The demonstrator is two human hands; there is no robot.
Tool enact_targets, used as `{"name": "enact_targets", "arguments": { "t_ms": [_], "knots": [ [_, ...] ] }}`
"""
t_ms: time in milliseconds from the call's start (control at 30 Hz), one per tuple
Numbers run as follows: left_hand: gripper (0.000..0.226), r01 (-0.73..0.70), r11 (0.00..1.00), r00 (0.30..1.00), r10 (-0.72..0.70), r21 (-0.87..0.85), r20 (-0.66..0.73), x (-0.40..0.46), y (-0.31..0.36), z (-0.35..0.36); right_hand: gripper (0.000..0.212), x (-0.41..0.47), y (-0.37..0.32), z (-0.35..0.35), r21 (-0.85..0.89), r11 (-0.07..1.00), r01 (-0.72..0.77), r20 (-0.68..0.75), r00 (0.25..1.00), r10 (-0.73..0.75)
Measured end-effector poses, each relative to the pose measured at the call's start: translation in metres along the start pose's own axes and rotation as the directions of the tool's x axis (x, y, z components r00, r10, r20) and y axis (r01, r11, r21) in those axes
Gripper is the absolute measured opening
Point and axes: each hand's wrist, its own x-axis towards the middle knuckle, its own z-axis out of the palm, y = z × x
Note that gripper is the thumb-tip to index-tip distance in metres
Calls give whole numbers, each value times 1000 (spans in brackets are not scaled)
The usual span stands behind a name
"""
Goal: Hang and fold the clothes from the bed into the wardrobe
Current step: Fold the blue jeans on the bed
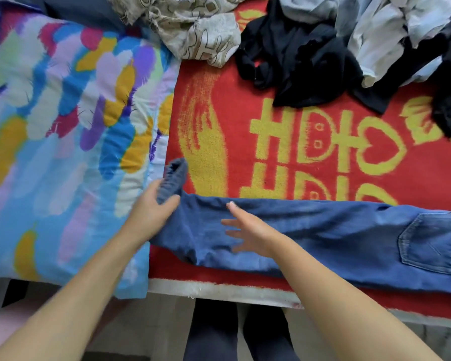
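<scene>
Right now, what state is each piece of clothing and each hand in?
Jeans: laid flat along the bed's near edge, leg end lifted.
Left hand: fingers grip the jeans' leg end.
Right hand: open, fingers straight, over the jeans' leg.
Black garment: crumpled, unfolded.
Pale blue shirt: crumpled, unfolded.
Beige patterned cloth: bunched up.

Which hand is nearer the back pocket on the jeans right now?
Right. The right hand lies flat on the jeans leg, partway toward the back pocket. The left hand grips the hem, at the far end from it.
</scene>
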Motion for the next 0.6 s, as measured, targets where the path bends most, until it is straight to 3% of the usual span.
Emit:
{"name": "enact_targets", "arguments": {
  "t_ms": [33,100,133,200,267,300,333,400,433,467,533,600],
  "knots": [
    [40,-34,999,997,35,-25,75,-11,15,21,56,-10,-7,-6,174,985,13,56,998,-24],
    [51,-100,995,963,102,-21,249,-34,40,76,45,-31,-18,-24,240,965,106,87,988,-130],
    [52,-118,993,936,114,-9,333,-47,50,104,31,-39,-21,-34,148,974,173,30,983,-180],
    [54,-118,992,865,123,-41,486,-67,61,153,9,-51,-17,-60,-209,951,229,-221,936,-274],
    [61,-165,986,811,147,-19,566,-78,60,189,5,-55,3,-98,-433,894,113,-472,817,-332],
    [61,-286,955,824,199,85,531,-81,55,202,3,-57,16,-117,-440,895,72,-524,789,-321],
    [60,-402,881,860,269,249,434,-79,45,208,13,-58,26,-129,-423,905,53,-543,784,-300],
    [63,-497,650,868,388,575,311,-74,26,211,58,-59,52,-147,-446,895,-9,-553,789,-268],
    [64,-474,582,876,391,661,284,-70,14,210,74,-58,64,-149,-571,818,-65,-557,763,-328],
    [65,-449,557,887,376,699,270,-65,0,208,78,-56,74,-146,-738,662,-131,-533,714,-454],
    [63,-399,539,914,301,742,273,-59,-25,204,77,-51,93,-129,-938,301,-172,-336,667,-665],
    [68,-348,531,937,191,772,291,-50,-45,206,74,-42,113,-112,-980,140,-140,-197,752,-629]
  ]
}}
